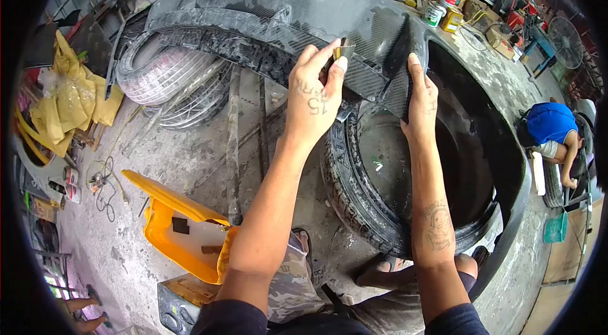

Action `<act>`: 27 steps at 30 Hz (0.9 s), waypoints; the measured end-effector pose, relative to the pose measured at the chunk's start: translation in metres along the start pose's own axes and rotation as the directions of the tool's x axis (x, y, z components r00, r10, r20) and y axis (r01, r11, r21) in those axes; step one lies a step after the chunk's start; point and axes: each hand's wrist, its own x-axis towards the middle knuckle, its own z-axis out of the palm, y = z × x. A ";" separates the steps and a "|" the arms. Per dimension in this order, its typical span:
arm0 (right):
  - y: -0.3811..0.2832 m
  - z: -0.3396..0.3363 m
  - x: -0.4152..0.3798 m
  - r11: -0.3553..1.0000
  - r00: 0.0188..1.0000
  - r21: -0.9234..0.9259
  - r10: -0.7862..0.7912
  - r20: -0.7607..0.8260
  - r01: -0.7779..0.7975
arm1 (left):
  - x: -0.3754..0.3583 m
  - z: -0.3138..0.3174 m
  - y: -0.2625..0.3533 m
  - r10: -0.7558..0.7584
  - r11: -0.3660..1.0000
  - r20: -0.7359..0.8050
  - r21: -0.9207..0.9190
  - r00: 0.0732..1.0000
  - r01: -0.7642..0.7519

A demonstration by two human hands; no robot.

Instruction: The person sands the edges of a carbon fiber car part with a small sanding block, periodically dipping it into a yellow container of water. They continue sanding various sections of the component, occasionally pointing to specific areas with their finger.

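Observation:
A large grey car bumper (285, 2), wet and dusty with carbon-fibre weave showing in places, lies across the view in front of me. My left hand (315, 94) pinches a small folded piece of sandpaper (344, 51), dark with a yellowish face, between thumb and fingers, just above the bumper's woven lower edge. On the right, my right hand (419, 97) grips a dark upright fin of the bumper, thumb on the near side and the other fingers mostly hidden. A worn tyre (342, 186) sits below the bumper, under my hands.
More dusty tyres (174, 78) support the bumper's left side. A yellow plastic piece (168, 240) lies near my legs, and crumpled yellow sheeting (69, 94) at far left. Cans (435, 13) stand behind. At right, a person in blue (550, 125) crouches near a green container (555, 228).

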 end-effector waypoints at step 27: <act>0.006 -0.004 0.002 0.999 0.998 -0.003 -0.040 0.037 0.041 | -0.001 0.048 0.024 0.203 0.955 0.195 0.175 0.960 -0.238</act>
